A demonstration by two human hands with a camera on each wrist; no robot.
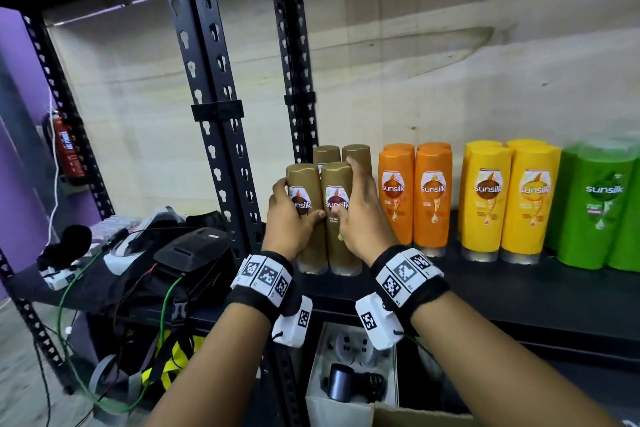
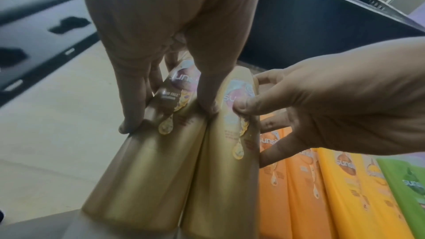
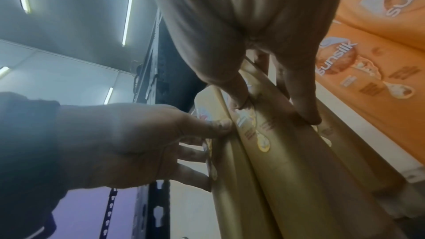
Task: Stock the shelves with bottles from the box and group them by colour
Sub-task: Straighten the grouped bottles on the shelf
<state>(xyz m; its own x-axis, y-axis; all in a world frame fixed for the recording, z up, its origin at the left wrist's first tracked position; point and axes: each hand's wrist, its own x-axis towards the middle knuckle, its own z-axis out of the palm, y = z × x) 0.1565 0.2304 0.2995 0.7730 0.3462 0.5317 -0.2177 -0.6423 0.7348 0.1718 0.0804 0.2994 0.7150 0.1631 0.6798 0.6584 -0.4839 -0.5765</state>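
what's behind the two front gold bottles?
Two more gold bottles stand behind the front gold bottles; only their caps and upper parts show. Their lower parts are covered by the front pair, the left hand and the right hand.

The black shelf (image 1: 485, 291) carries gold bottles (image 1: 341, 218), orange bottles (image 1: 414, 198), yellow bottles (image 1: 505, 201) and seemingly two green bottles (image 1: 599, 204).

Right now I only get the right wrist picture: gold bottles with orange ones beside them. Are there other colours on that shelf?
Observer: Yes. Right of the orange bottles stand yellow bottles, then green bottles.
Operator: How many gold ones are there?
Observer: Four gold bottles, two in front and two behind.
Operator: What is under the shelf?
Observer: A white box holding small dark devices. No bottles show in it.
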